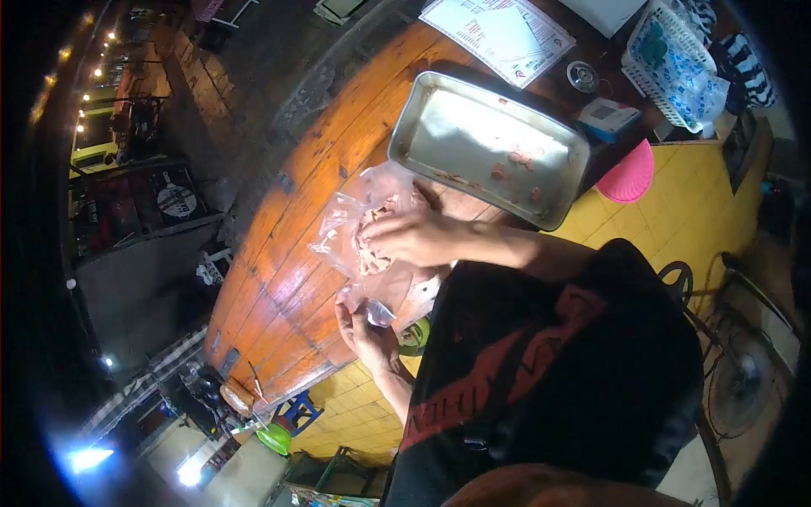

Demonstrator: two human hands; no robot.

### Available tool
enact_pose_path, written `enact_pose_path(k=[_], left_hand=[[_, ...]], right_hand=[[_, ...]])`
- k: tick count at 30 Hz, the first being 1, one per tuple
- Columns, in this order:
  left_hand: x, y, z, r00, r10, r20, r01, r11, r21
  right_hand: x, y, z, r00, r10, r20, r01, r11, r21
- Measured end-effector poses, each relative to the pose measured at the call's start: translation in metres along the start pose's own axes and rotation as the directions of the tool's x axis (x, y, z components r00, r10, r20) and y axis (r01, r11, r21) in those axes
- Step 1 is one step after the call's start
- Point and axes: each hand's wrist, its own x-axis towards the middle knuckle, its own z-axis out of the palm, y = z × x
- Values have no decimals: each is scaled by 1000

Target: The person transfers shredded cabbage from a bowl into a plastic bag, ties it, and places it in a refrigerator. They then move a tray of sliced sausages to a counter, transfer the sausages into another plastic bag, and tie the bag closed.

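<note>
A clear plastic bag (pixel 336 221) lies on the orange wooden table (pixel 283 253), with a heap of pale pink raw meat pieces (pixel 372 260) in it. My right hand (pixel 414 239) is over the heap, its curled fingers gripping the meat. Nearer the table's edge, my left hand (pixel 365 336) holds a crumpled fold of clear plastic (pixel 379 313) between thumb and fingers. Beside my right forearm stands a rectangular metal tray (pixel 448 100) with a few meat scraps (pixel 519 159) on its bottom.
Past the tray are a printed sheet (pixel 498 35), a small blue box (pixel 608 118) and a white plastic basket (pixel 667 63) with bags in it. A pink round item (pixel 627 173) sits beside the tray. A standing fan (pixel 739 372) is behind me.
</note>
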Motion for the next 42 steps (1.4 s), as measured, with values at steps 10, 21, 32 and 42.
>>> enact_pose_path(k=[10,21,32,42], left_hand=[[12,-2,0,998,-11,-64,12,1000,24],[16,2,8,995,-12,-98,12,1000,5],[20,-1,-5,1000,-8,-12,8,999,33],[21,4,14,994,-29,-106,27,999,-18]], right_hand=[[-129,25,-73,497,861,110,-597,432,-676],[-66,56,-38,519,798,308,-753,597,-277],[-46,104,-38,781,615,106,-547,756,-360],[-89,72,-24,752,620,222,-532,771,-351]])
